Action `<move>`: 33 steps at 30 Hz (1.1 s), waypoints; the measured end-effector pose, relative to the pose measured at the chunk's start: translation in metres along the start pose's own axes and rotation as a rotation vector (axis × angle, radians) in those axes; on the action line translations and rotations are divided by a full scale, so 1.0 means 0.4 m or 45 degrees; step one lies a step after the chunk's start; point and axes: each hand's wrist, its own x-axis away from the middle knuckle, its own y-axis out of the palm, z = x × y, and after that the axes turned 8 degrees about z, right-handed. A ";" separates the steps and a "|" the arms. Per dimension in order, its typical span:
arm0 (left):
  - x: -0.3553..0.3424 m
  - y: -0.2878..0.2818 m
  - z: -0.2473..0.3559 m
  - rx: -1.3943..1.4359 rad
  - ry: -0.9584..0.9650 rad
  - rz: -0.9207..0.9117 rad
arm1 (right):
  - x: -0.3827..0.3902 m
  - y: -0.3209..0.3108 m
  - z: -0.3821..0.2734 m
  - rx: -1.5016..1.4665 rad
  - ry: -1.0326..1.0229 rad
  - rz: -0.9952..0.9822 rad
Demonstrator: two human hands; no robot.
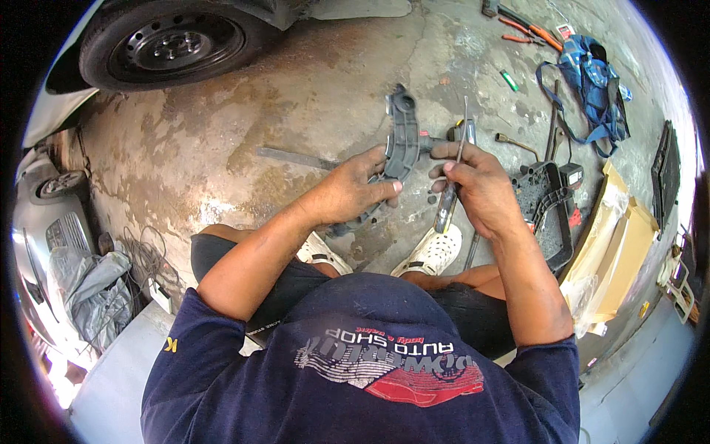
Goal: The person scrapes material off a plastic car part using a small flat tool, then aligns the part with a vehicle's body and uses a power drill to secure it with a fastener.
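My left hand [353,189] grips a curved dark plastic bracket [403,137] with ribbed pockets, holding it raised above the floor in front of me. Its lower end passes behind my fingers. Just to the right, my right hand [477,181] is closed on a thin screwdriver [446,207], whose shaft points up and away while the handle hangs below the palm. The screwdriver and the bracket are apart. Behind my right fingers lies a dark tool with a yellow mark [470,131], partly hidden.
A car wheel [177,46] stands at the far left. A flat metal bar [296,157] lies on the stained concrete. To the right are a black tray [560,244] with small parts, cardboard [617,251], a blue bag [592,74], a hammer [529,26], pliers [523,38] and a green lighter [509,80].
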 end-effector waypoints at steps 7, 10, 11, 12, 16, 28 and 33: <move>-0.008 -0.055 0.039 0.086 -0.053 0.188 | 0.090 0.053 -0.076 0.439 0.072 -0.248; -0.004 -0.079 0.070 0.035 -0.113 0.188 | 0.120 0.059 -0.044 0.694 -0.180 -0.241; -0.006 -0.084 0.065 0.040 -0.077 0.219 | 0.129 0.061 -0.046 0.633 -0.137 -0.252; -0.011 -0.083 0.055 0.050 -0.044 0.241 | 0.136 0.064 -0.048 0.573 -0.088 -0.255; -0.001 -0.072 0.054 0.018 0.071 0.295 | 0.157 0.096 -0.077 0.743 -0.116 -0.242; 0.007 -0.049 0.048 0.022 0.053 0.337 | 0.170 0.105 -0.034 1.218 -0.700 -0.117; 0.017 -0.042 0.087 -0.040 0.000 0.374 | 0.152 0.099 0.000 1.014 -0.727 -0.169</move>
